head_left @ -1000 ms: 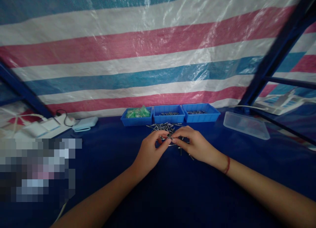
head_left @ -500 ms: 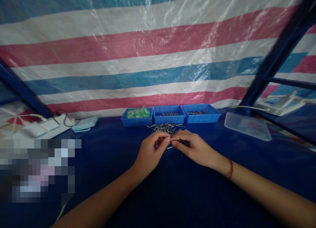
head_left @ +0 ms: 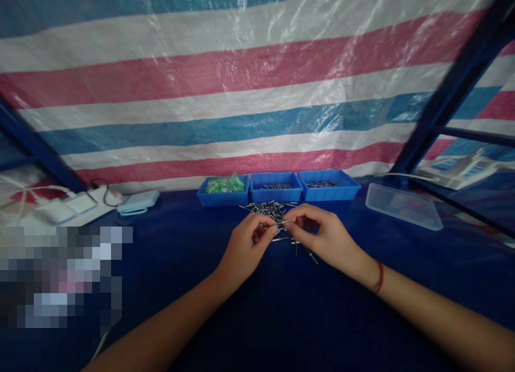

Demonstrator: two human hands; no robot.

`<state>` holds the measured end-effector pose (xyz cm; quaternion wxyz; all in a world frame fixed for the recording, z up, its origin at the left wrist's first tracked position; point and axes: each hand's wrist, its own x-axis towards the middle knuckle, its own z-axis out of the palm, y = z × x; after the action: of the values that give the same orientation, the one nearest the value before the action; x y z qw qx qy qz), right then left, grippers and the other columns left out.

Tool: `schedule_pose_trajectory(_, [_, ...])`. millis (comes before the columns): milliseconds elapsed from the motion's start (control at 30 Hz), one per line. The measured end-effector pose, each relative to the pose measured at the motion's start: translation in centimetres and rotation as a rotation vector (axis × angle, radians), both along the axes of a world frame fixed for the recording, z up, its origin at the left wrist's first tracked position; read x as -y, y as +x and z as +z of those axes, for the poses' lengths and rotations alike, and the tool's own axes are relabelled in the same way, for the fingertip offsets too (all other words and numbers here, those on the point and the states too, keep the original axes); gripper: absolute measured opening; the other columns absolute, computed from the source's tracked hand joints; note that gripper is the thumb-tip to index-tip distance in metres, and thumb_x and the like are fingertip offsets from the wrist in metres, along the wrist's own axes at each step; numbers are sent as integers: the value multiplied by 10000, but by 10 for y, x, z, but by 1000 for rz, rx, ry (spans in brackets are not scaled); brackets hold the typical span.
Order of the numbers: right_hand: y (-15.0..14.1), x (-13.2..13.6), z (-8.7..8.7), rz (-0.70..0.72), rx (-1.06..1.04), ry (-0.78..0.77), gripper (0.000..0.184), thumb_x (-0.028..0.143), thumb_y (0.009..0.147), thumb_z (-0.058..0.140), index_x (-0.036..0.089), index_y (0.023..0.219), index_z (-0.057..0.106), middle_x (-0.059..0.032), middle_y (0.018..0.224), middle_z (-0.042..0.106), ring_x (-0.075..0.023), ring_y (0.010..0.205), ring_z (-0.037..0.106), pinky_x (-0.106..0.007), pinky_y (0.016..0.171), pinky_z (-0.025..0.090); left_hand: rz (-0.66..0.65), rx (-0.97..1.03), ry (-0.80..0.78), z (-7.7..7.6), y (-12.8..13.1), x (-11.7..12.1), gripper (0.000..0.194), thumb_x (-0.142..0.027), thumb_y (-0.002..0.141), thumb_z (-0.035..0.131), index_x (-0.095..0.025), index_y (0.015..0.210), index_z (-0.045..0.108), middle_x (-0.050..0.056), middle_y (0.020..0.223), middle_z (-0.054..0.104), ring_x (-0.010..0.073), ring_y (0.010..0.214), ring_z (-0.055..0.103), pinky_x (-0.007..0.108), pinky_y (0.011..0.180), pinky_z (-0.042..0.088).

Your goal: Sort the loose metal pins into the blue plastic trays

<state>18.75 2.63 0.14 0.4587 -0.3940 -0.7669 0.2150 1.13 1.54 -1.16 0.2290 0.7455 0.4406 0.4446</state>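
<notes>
Between my two hands is a thin silvery blind rivet (head_left: 286, 221), lying roughly level. My left hand (head_left: 248, 243) pinches its left end between thumb and forefinger. The fingertips of my right hand (head_left: 322, 232) are closed on the right end. Just behind and below the fingers spreads a loose pile of blind rivets (head_left: 265, 208), partly covered by both hands. A few stray rivets (head_left: 313, 255) lie under my right hand on the dark blue tabletop (head_left: 257, 318).
Behind the pile stand three blue bins: the left bin (head_left: 203, 199) with green plastic packaging, the middle bin (head_left: 277, 195) and right bin (head_left: 332, 194) with metal pieces. A clear plastic lid (head_left: 404, 205) lies right. At left are a power strip (head_left: 86, 213) and pale blue case (head_left: 139, 202).
My right hand has shifted slightly right, away from my left fingertips, and more of the rivet shows between them. Loose rivets below my right hand are now more visible. My left hand stays put.
</notes>
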Motion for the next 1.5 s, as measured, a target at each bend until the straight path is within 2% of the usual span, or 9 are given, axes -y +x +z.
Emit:
schedule_pose_trajectory(133, [0, 8, 7, 44, 45, 67, 109, 253, 810, 568, 181, 826, 648, 0, 686, 606, -109, 591, 527, -245, 533, 405, -39, -26, 3, -3, 0, -1, 84, -225, 861, 525, -187, 870, 600, 4, 815, 604, 131, 726, 566, 247, 640, 435])
schedule_pose_trajectory(233, [6, 5, 13, 11, 76, 142, 122, 257, 827, 555, 181, 835, 649, -8, 718, 628, -116, 632, 553, -245, 568, 421, 15, -23, 63, -5, -1, -1, 230, -235, 852, 548, -212, 1081, 545, 13, 906, 604, 134, 750, 564, 262, 669, 444])
schedule_pose_trajectory(300, [16, -6, 16, -114, 70, 210, 140, 270, 830, 555, 177, 849, 658, -21, 759, 652, -122, 639, 558, -251, 583, 427, 57, -63, 110, -6, -1, -2, 344, -239, 843, 566, -229, 1179, 488, 22, 960, 599, 148, 801, 560, 294, 730, 447])
schedule_pose_trajectory(467, [59, -49, 14, -614, 86, 362, 237, 323, 832, 545, 154, 906, 695, -61, 770, 677, -162, 624, 563, -294, 621, 442, 34, -416, 156, -9, -1, -2, 196, -297, 829, 591, -252, 1018, 617, 32, 1021, 602, 231, 975, 517, 405, 821, 405])
schedule_pose_trajectory(600, [88, -76, 1, -709, 342, 346, 298, 306, 798, 564, 98, 967, 694, -126, 813, 674, -252, 746, 595, -381, 730, 452, 37, -574, 135, -11, 0, 0, 110, -298, 833, 590, -261, 907, 664, 15, 1045, 597, 241, 993, 507, 401, 791, 385])
schedule_pose_trajectory(800, [77, -69, -3, -632, 339, 331, 234, 241, 802, 521, 136, 943, 675, -97, 831, 674, -232, 788, 604, -367, 763, 460, 58, -559, 115, -6, 1, 2, 134, -286, 881, 518, -246, 890, 646, 8, 1008, 619, 222, 964, 523, 385, 786, 372])
schedule_pose_trajectory(967, [34, -31, 2, -213, 214, 130, 153, 218, 787, 539, 183, 846, 675, -47, 823, 694, -162, 689, 601, -303, 641, 468, 61, -288, 68, -3, 0, -1, 116, -252, 883, 500, -210, 905, 606, 13, 898, 639, 188, 871, 559, 342, 775, 413])
schedule_pose_trajectory(1100, [8, -5, 4, -21, 84, 11, 141, 243, 777, 579, 190, 858, 682, -26, 791, 686, -129, 641, 584, -271, 578, 455, -4, -80, 28, -5, -1, -3, 120, -231, 876, 491, -198, 925, 596, 17, 913, 645, 159, 847, 587, 299, 781, 442])
schedule_pose_trajectory(1500, [-1, 7, 8, 91, -69, -124, 146, 308, 804, 592, 187, 810, 675, -34, 772, 683, -147, 672, 598, -293, 593, 471, -107, -48, -11, 0, 1, 1, 136, -265, 878, 494, -206, 953, 591, 13, 898, 635, 150, 809, 566, 285, 736, 436])
